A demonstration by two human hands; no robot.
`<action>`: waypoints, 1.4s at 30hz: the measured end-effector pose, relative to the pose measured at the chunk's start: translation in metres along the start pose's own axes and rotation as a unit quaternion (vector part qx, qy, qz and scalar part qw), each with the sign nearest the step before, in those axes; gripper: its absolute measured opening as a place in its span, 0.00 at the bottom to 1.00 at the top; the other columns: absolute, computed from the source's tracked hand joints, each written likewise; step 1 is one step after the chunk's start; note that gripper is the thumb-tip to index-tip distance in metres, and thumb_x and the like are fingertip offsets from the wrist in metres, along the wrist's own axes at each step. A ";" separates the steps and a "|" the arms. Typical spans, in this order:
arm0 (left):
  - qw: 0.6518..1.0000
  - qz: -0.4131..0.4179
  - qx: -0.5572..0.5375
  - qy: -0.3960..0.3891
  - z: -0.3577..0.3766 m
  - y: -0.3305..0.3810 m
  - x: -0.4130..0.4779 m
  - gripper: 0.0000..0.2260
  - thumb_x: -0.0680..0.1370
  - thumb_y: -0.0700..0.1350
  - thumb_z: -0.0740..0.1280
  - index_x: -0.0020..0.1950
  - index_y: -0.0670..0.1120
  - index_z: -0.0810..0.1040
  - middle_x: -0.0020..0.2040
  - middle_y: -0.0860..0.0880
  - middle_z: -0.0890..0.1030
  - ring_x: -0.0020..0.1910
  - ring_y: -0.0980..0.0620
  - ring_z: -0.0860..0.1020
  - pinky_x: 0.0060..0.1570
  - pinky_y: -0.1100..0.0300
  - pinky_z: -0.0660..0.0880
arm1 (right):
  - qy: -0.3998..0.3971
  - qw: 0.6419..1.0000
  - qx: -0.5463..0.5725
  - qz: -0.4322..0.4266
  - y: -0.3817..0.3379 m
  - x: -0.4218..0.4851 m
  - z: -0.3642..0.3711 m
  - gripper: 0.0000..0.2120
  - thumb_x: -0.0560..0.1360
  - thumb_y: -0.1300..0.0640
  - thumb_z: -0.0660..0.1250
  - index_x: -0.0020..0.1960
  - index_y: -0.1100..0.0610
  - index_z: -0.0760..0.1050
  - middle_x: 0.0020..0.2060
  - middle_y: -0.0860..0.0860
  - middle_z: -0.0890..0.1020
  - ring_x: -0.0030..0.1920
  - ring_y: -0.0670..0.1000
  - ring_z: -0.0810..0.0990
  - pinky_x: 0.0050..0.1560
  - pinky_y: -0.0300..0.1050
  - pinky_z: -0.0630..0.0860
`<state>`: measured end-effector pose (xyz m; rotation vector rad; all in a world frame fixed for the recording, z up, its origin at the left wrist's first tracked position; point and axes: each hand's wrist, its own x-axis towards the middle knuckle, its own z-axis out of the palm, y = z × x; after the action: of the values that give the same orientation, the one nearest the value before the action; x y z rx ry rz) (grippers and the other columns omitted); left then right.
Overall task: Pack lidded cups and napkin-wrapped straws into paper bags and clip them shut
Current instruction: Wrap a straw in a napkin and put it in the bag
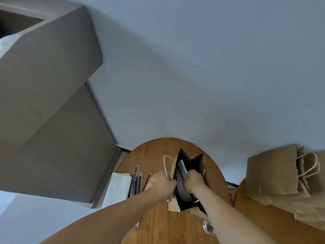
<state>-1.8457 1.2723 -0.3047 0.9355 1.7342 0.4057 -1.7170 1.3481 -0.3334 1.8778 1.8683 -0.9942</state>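
Open paper bag (pixel 200 162), upright at the middle of the round table (pixel 158 226). My left hand (pixel 161 184) grips its left rim beside the handle. My right hand (pixel 194 180) reaches into its mouth, fingers curled — what they hold I cannot tell. Left of the bag — loose straws (pixel 135 182) and napkins (pixel 117 187); near right, paper clips (pixel 209 226).

Round wooden table (pixel 158 226) lay under the left hand (pixel 161 186). A second wooden surface (pixel 260 222) stood right of the right hand (pixel 193 182), with a narrow gap between the two. Two large grey-brown boxes (pixel 49 103), stacked, rose well left of the left hand. Pale blue-grey wall (pixel 193 85) stood beyond both hands.
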 end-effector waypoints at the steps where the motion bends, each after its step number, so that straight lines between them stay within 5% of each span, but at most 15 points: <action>1: 1.000 0.005 0.007 -0.004 -0.002 0.001 -0.003 0.10 0.77 0.44 0.60 0.42 0.42 0.79 0.31 0.47 0.84 0.31 0.52 0.84 0.42 0.54 0.83 | -0.008 1.000 0.005 0.003 -0.003 0.007 0.004 0.07 0.81 0.61 0.58 0.50 0.58 0.75 0.49 0.54 0.80 0.51 0.54 0.80 0.43 0.39 0.69; 4: 1.000 0.010 0.012 -0.003 -0.006 0.002 -0.009 0.12 0.77 0.44 0.60 0.42 0.40 0.80 0.33 0.45 0.84 0.33 0.51 0.84 0.46 0.50 0.83 | -0.012 0.999 0.033 0.020 -0.006 0.027 0.020 0.08 0.80 0.59 0.60 0.43 0.55 0.74 0.56 0.56 0.80 0.58 0.57 0.79 0.51 0.41 0.71; 8: 1.000 0.001 0.017 0.005 -0.011 0.001 -0.006 0.13 0.78 0.44 0.60 0.43 0.39 0.80 0.34 0.45 0.85 0.33 0.51 0.84 0.47 0.51 0.83 | 0.019 0.998 0.045 0.051 0.000 0.042 0.042 0.07 0.79 0.55 0.64 0.41 0.53 0.72 0.39 0.50 0.78 0.38 0.49 0.76 0.48 0.45 0.76; 12: 1.000 0.006 0.007 0.001 -0.014 -0.001 0.000 0.10 0.77 0.44 0.60 0.42 0.41 0.78 0.33 0.46 0.84 0.32 0.52 0.84 0.48 0.51 0.82 | 0.040 0.999 0.014 0.013 0.000 0.040 0.043 0.06 0.77 0.55 0.67 0.42 0.52 0.72 0.37 0.48 0.76 0.35 0.46 0.73 0.45 0.43 0.74; 14: 1.000 0.009 0.009 -0.002 -0.014 -0.003 0.002 0.08 0.75 0.45 0.61 0.40 0.43 0.76 0.31 0.47 0.84 0.32 0.51 0.84 0.47 0.50 0.83 | 0.052 0.999 -0.012 -0.008 -0.005 0.033 0.036 0.04 0.77 0.55 0.67 0.49 0.55 0.74 0.41 0.48 0.76 0.39 0.46 0.74 0.47 0.43 0.74; 18: 1.000 0.011 0.018 -0.009 -0.014 -0.004 0.007 0.08 0.73 0.47 0.63 0.39 0.43 0.77 0.31 0.48 0.84 0.32 0.50 0.84 0.46 0.50 0.83 | 0.088 0.985 -0.120 -0.085 -0.012 0.014 0.015 0.16 0.78 0.57 0.63 0.64 0.60 0.70 0.60 0.57 0.73 0.60 0.57 0.73 0.60 0.48 0.72; 25: 0.998 0.033 0.055 0.011 -0.009 0.002 0.010 0.15 0.75 0.52 0.66 0.59 0.50 0.75 0.53 0.44 0.82 0.49 0.46 0.82 0.51 0.50 0.81 | 0.147 0.939 -0.260 -0.170 -0.019 -0.034 -0.053 0.20 0.72 0.52 0.67 0.63 0.52 0.75 0.61 0.54 0.76 0.63 0.58 0.71 0.64 0.56 0.67; 27: 0.998 0.045 0.049 -0.007 -0.008 0.002 0.007 0.16 0.75 0.53 0.66 0.62 0.51 0.75 0.54 0.46 0.82 0.49 0.49 0.81 0.51 0.53 0.80 | 0.163 0.955 -0.199 -0.147 -0.006 -0.038 -0.069 0.23 0.71 0.52 0.67 0.66 0.49 0.74 0.62 0.52 0.75 0.62 0.57 0.72 0.60 0.53 0.69; 30: 0.997 0.064 0.027 -0.036 -0.005 0.001 0.003 0.07 0.74 0.51 0.66 0.49 0.51 0.77 0.41 0.49 0.80 0.38 0.54 0.76 0.42 0.56 0.75 | 0.131 0.987 0.008 -0.093 0.020 -0.037 -0.084 0.24 0.75 0.50 0.66 0.70 0.51 0.71 0.66 0.50 0.75 0.62 0.54 0.76 0.55 0.46 0.73; 33: 0.996 0.050 0.024 -0.076 0.002 -0.001 -0.001 0.09 0.73 0.53 0.69 0.51 0.53 0.75 0.46 0.53 0.77 0.45 0.54 0.77 0.46 0.58 0.74 | 0.078 0.986 0.141 -0.040 0.040 -0.037 -0.078 0.24 0.79 0.49 0.61 0.73 0.55 0.67 0.64 0.51 0.77 0.61 0.55 0.78 0.59 0.49 0.77; 35: 0.993 0.050 0.037 -0.098 0.009 0.000 -0.004 0.19 0.71 0.56 0.70 0.61 0.54 0.73 0.57 0.54 0.77 0.57 0.52 0.76 0.56 0.56 0.74 | 0.014 0.974 0.224 -0.006 0.046 -0.039 -0.064 0.18 0.80 0.52 0.59 0.68 0.57 0.71 0.53 0.52 0.80 0.49 0.55 0.83 0.50 0.51 0.83; 37: 0.992 0.060 0.033 -0.105 0.018 0.006 -0.006 0.21 0.70 0.56 0.72 0.60 0.54 0.74 0.58 0.53 0.79 0.58 0.51 0.77 0.61 0.53 0.75 | -0.044 0.952 0.304 -0.009 0.044 -0.043 -0.052 0.13 0.81 0.55 0.59 0.61 0.58 0.75 0.47 0.55 0.82 0.42 0.55 0.85 0.46 0.53 0.84; 42: 0.995 0.057 0.008 -0.079 0.042 0.015 -0.007 0.21 0.69 0.48 0.73 0.61 0.51 0.76 0.53 0.48 0.82 0.52 0.48 0.81 0.55 0.48 0.79 | -0.051 0.924 0.373 -0.062 0.034 -0.050 -0.037 0.14 0.80 0.60 0.58 0.51 0.67 0.78 0.46 0.62 0.83 0.45 0.59 0.84 0.48 0.56 0.82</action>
<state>-1.8002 1.2697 -0.3059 1.0527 1.5466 0.3818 -1.6703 1.3317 -0.2826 2.0198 1.6872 -2.0246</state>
